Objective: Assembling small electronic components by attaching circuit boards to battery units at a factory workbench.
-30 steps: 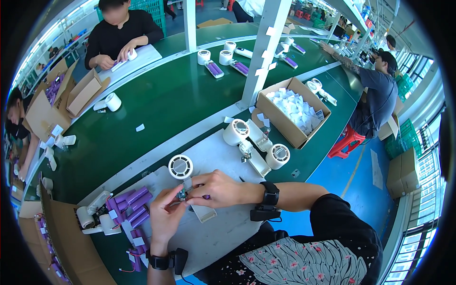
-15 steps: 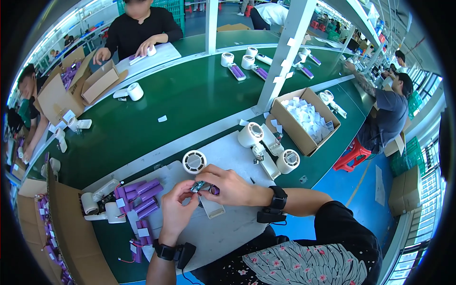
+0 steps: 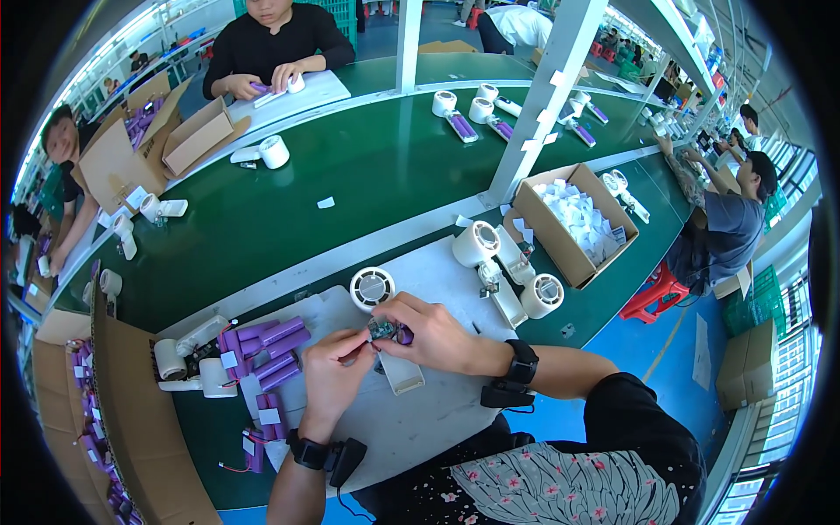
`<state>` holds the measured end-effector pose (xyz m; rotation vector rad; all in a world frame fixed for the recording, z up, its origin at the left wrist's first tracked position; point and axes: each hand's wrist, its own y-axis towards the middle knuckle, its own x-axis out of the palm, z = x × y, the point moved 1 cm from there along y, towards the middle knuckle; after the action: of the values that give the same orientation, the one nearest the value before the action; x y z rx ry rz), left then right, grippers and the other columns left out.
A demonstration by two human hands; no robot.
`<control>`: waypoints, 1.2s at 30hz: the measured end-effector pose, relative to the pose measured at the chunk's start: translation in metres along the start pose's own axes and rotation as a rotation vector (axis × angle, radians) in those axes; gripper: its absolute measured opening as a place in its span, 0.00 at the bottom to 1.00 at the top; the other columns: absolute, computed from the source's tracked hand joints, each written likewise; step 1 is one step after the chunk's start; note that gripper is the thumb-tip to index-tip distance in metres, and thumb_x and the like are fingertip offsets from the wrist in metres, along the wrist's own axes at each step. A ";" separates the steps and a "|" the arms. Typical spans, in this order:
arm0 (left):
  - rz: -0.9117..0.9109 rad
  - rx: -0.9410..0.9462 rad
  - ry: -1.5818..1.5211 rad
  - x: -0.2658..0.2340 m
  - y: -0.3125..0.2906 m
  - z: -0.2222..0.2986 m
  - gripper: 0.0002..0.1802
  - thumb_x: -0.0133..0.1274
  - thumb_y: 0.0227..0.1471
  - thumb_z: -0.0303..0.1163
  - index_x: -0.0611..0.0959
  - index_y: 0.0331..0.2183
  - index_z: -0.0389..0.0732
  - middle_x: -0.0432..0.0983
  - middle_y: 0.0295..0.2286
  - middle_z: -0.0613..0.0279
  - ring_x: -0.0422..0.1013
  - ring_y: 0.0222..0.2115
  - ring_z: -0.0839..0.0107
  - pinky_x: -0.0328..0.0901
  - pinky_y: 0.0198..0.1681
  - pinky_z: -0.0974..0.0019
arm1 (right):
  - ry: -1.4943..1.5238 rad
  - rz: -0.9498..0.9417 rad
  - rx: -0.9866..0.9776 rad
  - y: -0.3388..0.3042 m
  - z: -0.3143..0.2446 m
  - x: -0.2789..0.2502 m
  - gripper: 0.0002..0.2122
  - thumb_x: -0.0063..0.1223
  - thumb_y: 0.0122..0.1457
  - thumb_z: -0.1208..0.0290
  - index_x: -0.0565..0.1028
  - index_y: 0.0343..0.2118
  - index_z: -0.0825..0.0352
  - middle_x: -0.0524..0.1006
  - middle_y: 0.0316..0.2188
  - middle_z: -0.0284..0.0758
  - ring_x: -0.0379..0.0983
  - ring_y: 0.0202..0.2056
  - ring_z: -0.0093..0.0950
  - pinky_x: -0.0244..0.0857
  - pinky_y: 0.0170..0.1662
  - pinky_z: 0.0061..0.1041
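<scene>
My right hand (image 3: 429,337) is closed around a small green circuit board (image 3: 381,330), with a purple battery cell (image 3: 404,336) showing between its fingers. The fingertips of my left hand (image 3: 334,372) pinch at the board's left edge; what exactly they grip there is too small to make out. Under my hands lies a white handheld fan, its round grilled head (image 3: 372,288) beyond my fingers and its open handle shell (image 3: 402,374) toward me. My fingers hide the part between head and handle.
Purple battery packs (image 3: 271,350) and white fan parts (image 3: 201,367) lie left on the grey board (image 3: 420,429), beside a tall carton (image 3: 144,411). More opened fans (image 3: 507,271) sit right, near a box of paper slips (image 3: 573,227) and a white post (image 3: 542,105). Co-workers sit across the green belt.
The view has shifted, so the bench appears slightly lower and further right. My fingers have shifted around the circuit board. Across the belt, a co-worker's hands have come together on a fan part.
</scene>
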<state>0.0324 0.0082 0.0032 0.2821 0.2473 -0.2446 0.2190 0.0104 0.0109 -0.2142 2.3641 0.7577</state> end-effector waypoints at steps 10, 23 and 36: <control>-0.019 0.030 0.069 0.000 0.006 0.000 0.13 0.60 0.43 0.19 0.84 0.36 0.32 0.80 0.29 0.52 0.78 0.27 0.69 0.72 0.30 0.73 | -0.010 0.045 -0.065 0.002 0.002 -0.003 0.14 0.65 0.45 0.70 0.79 0.37 0.64 0.76 0.34 0.37 0.77 0.27 0.35 0.75 0.32 0.28; -0.022 -0.120 -0.161 -0.001 -0.006 -0.004 0.13 0.56 0.47 0.16 0.82 0.38 0.29 0.78 0.32 0.55 0.77 0.31 0.71 0.72 0.34 0.73 | 0.095 -0.002 0.045 -0.001 -0.008 -0.001 0.14 0.64 0.48 0.73 0.79 0.41 0.64 0.75 0.35 0.38 0.76 0.30 0.33 0.73 0.33 0.26; -0.217 -0.233 -0.137 0.001 0.010 0.004 0.22 0.53 0.49 0.18 0.77 0.48 0.38 0.78 0.29 0.62 0.73 0.29 0.80 0.68 0.32 0.75 | 0.005 -0.097 0.067 0.001 -0.003 -0.018 0.11 0.61 0.47 0.79 0.79 0.36 0.66 0.74 0.31 0.37 0.74 0.28 0.31 0.69 0.30 0.26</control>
<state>0.0372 0.0159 0.0092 0.0061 0.1684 -0.4443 0.2311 0.0087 0.0244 -0.3004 2.3615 0.6311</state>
